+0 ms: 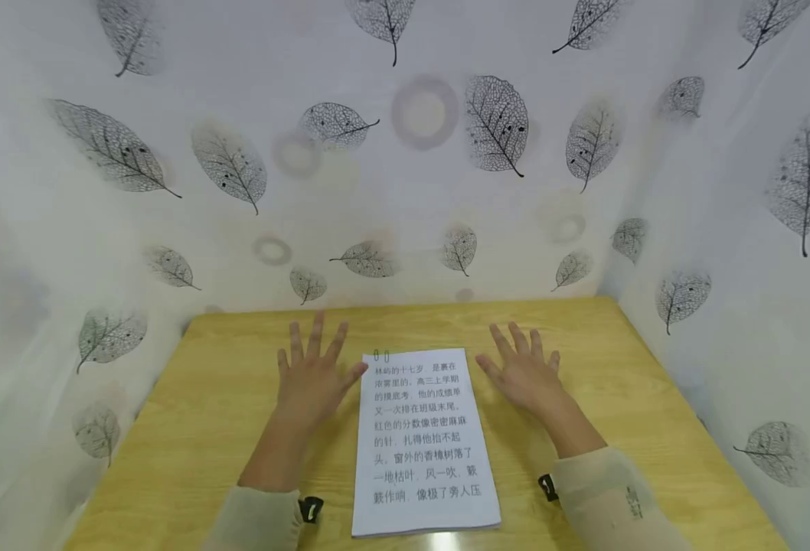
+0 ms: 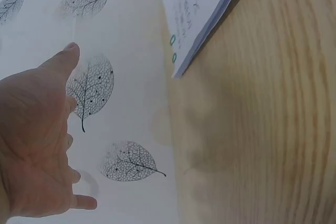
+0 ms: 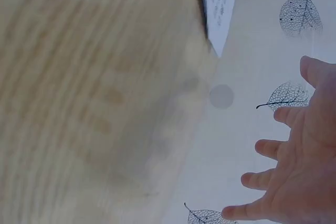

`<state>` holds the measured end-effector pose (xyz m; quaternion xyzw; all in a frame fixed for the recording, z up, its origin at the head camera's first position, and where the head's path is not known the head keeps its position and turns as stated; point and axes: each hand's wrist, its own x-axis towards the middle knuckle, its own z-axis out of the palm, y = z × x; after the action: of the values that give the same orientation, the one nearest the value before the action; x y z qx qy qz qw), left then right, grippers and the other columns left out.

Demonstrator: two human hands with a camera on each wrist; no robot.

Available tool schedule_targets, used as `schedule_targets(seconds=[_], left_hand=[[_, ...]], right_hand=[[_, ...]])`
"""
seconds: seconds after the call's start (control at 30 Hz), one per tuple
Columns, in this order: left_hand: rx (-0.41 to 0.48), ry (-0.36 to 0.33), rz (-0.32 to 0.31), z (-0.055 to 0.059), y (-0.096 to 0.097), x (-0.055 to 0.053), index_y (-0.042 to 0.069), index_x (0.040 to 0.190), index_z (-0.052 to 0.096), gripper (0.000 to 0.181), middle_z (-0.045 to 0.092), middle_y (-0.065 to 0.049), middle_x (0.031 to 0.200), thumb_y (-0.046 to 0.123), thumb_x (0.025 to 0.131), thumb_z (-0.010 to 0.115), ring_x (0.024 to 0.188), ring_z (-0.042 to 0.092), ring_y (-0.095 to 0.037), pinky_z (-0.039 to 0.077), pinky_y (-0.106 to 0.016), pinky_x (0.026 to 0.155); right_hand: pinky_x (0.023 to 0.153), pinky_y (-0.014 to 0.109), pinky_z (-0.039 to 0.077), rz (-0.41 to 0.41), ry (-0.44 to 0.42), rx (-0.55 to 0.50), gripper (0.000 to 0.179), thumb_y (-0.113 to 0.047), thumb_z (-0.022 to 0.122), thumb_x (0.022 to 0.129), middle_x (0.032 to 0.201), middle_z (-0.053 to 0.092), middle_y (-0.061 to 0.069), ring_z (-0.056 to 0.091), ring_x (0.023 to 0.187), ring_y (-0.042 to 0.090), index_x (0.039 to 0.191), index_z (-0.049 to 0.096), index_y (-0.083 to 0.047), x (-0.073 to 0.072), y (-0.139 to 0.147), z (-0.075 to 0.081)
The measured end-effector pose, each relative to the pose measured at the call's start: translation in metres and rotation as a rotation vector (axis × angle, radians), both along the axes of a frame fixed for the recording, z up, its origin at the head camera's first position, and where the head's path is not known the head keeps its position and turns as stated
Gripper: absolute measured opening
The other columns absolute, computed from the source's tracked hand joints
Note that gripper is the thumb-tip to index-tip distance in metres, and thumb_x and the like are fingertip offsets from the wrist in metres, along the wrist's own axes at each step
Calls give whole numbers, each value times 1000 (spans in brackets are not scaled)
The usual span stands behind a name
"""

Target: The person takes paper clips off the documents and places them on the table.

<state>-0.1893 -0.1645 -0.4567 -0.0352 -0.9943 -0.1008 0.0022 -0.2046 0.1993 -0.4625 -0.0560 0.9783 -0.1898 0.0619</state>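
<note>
A stack of white paper [image 1: 419,444] printed with large Chinese characters lies on the wooden table. Two green paper clips [image 1: 381,356] sit at its top left edge, and in the left wrist view the clips [image 2: 173,48] show near a corner of the stack. To the left of the paper my left hand [image 1: 311,383] is spread, its thumb by the paper's upper left edge. On the other side my right hand [image 1: 529,375] is spread too, thumb toward the paper. Both wrist views show the palms with nothing in them.
The yellow wood-grain table [image 1: 205,398] is enclosed at the back and sides by a pale curtain [image 1: 405,199] with dark leaf prints. Beige sleeves [image 1: 612,490] cover the forearms, with a black clip-like piece [image 1: 311,509] at each cuff.
</note>
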Motion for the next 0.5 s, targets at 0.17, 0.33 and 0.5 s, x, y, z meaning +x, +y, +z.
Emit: schedule_targets(seconds=[0.17, 0.33, 0.5], left_hand=[[2, 22, 3, -1, -8, 1, 33, 175, 7, 85, -16, -10, 184, 73, 108, 38, 166, -12, -58, 9, -82, 129], [12, 1, -3, -5, -13, 4, 32, 176, 7, 85, -11, -13, 184, 75, 108, 34, 165, -6, -60, 13, -82, 128], [33, 9, 13, -13, -16, 11, 23, 173, 28, 79, 8, -21, 183, 66, 109, 46, 163, 13, -62, 23, -83, 125]], right_hand=[[125, 85, 18, 28, 46, -50, 79, -54, 46, 113, 181, 11, 24, 10, 164, 62, 175, 15, -16, -9, -8, -7], [121, 78, 37, 50, -2, -111, 83, -43, 58, 111, 177, 20, 25, 29, 158, 61, 175, 16, -11, -20, -16, -13], [126, 72, 36, 64, -64, -158, 83, -37, 66, 107, 175, 29, 25, 34, 158, 56, 171, 25, -4, -33, -23, -25]])
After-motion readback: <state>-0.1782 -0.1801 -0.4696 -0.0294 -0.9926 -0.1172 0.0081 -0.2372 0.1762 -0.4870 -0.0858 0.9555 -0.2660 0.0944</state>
